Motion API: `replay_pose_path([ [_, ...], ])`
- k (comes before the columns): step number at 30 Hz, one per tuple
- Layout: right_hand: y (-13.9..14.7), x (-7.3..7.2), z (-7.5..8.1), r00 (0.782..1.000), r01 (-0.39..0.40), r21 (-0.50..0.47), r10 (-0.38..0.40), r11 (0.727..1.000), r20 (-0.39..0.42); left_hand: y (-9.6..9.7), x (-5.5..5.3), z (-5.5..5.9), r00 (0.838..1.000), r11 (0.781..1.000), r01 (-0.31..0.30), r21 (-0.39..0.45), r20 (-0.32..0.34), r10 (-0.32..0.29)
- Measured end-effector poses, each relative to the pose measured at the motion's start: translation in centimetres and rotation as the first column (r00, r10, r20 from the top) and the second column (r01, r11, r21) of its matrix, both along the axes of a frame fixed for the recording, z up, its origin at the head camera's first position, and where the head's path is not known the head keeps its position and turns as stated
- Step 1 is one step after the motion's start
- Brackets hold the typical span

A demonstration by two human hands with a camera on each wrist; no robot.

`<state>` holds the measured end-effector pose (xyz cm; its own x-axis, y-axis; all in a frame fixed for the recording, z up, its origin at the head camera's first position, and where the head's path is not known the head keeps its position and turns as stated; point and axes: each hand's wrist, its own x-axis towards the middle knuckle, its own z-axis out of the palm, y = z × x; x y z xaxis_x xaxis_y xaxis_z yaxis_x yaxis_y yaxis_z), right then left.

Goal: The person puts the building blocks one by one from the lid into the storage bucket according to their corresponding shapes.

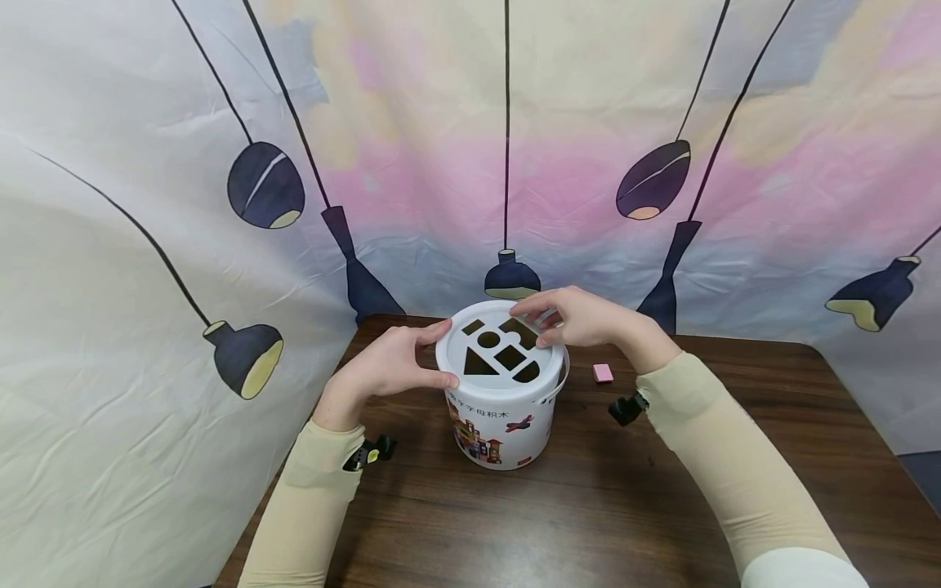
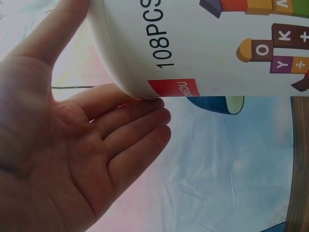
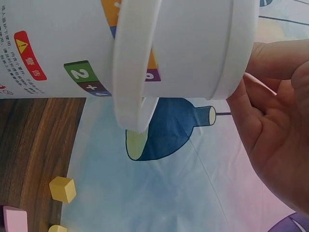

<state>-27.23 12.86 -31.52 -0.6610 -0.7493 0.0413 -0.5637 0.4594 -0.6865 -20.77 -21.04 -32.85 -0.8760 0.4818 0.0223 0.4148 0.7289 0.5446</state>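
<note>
A white block bucket [image 1: 503, 429] with printed letter-block pictures stands upright on the table. Its white lid [image 1: 481, 309] has several cut-out shapes, among them a triangle, a circle and squares. My left hand [image 1: 393, 362] holds the lid's left rim with thumb and index finger. In the left wrist view, the other fingers of the left hand [image 2: 96, 140] extend under the rim. At the back right, the bent fingers of my right hand [image 1: 577, 317] and its thumb hold the lid. The right wrist view shows the right hand [image 3: 277, 106] at the rim; some fingertips are hidden.
A white carrying handle [image 3: 133, 63] hangs on the bucket's right side. A pink block [image 1: 603, 373] lies on the brown table [image 1: 507, 531] right of the bucket. Yellow blocks [image 3: 63, 189] show in the right wrist view. A lamp-patterned cloth [image 1: 434, 122] hangs behind the table.
</note>
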Motion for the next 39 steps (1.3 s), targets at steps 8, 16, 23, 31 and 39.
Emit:
replay_pose_path([
  [8, 0.4, -0.1, -0.7, 1.0, 0.02, -0.045, -0.019, 0.999, 0.015, 0.0, 0.0, -0.1, 1.0, 1.0, -0.003, 0.004, 0.0, 0.003],
  [16, 1.1, 0.0, -2.1, 0.992, 0.079, -0.16, -0.063, 0.984, 0.105, 0.1, 0.1, 0.0, 1.0, 1.0, -0.011, 0.001, 0.01, 0.011],
  [23, 2.0, 0.1, -4.7, 0.993, 0.093, -0.397, -0.055, 0.913, 0.106, 0.1, 0.0, 0.0, 1.0, 1.0, -0.013, 0.001, 0.01, 0.013],
  [31, 4.9, 0.1, -9.2, 0.951, 0.308, -0.604, -0.219, 0.735, 0.219, -0.2, 0.0, 0.0, 1.0, 1.0, -0.012, 0.012, 0.007, 0.012],
  [39, 8.8, -0.8, -15.7, 0.868, 0.496, -0.433, -0.417, 0.753, 0.269, -0.1, 0.0, -0.1, 1.0, 1.0, -0.006, 0.02, 0.005, 0.006],
])
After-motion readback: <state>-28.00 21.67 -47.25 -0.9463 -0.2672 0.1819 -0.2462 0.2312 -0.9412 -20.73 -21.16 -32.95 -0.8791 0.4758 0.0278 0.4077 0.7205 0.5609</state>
